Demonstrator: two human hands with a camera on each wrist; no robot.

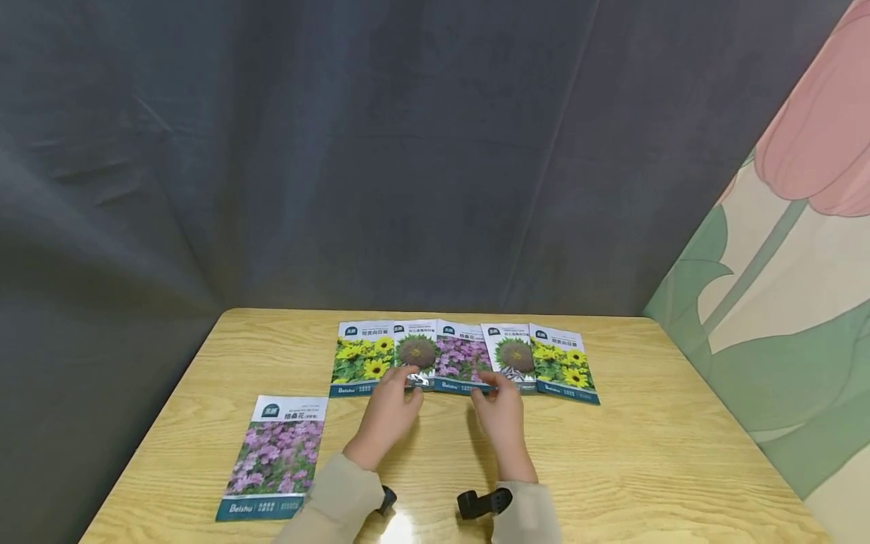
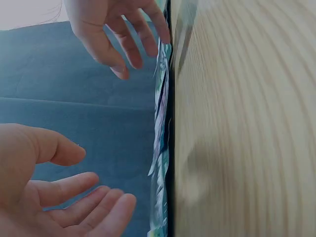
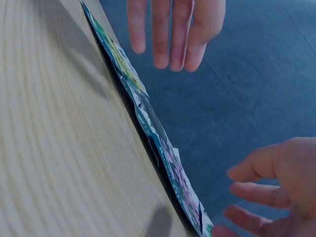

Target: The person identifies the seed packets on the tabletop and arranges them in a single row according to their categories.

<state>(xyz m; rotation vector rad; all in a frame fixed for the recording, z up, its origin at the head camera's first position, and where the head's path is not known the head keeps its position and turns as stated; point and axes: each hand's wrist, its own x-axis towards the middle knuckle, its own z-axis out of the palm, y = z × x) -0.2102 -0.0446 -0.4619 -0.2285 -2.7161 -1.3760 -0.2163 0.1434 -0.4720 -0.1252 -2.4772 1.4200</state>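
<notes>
Several flower seed packets lie side by side with overlapping edges at the back of the table. From the left come a yellow-flower packet (image 1: 359, 361), a brown sunflower-head packet (image 1: 417, 349), a purple-flower packet (image 1: 457, 353), another sunflower-head packet (image 1: 513, 352) and another yellow-flower packet (image 1: 563, 364). My left hand (image 1: 384, 415), fingers spread and gripping nothing, hovers by the left sunflower-head packet; the left wrist view shows it apart from the row. Over the purple packet's right side is my right hand (image 1: 501, 419), loosely bent and holding nothing; whether a fingertip touches is unclear.
Another purple-flower packet (image 1: 272, 453) lies by itself at the front left of the wooden table (image 1: 646, 453). A dark grey curtain (image 1: 421, 166) hangs behind the table's back edge. On the right stands a wall with a painted tulip (image 1: 816, 128).
</notes>
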